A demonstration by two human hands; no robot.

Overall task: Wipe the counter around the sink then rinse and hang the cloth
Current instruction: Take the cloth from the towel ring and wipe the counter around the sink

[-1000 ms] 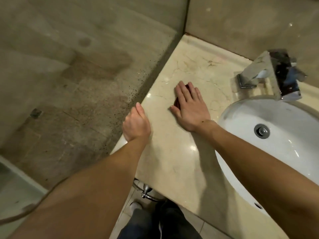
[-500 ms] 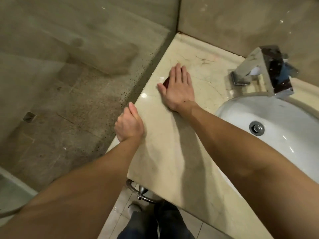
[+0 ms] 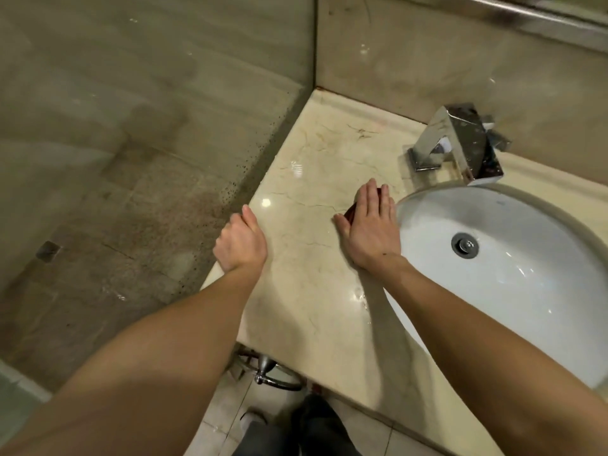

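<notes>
Marble surface beside sink: red cloth lies pressed under flat right hand, grip wide, fingers straight; left hand holds surface edge. Cloth judged soft, light; pinch exposed left edge.

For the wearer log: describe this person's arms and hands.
The left forearm and right forearm are bare, no sleeves in view. The left hand and right hand wear no gloves; no watch, bracelet or ring shows. A tiny dark speck marks the right wrist.

The beige marble counter carries a chrome faucet, an inset white sink and a red cloth.
</notes>
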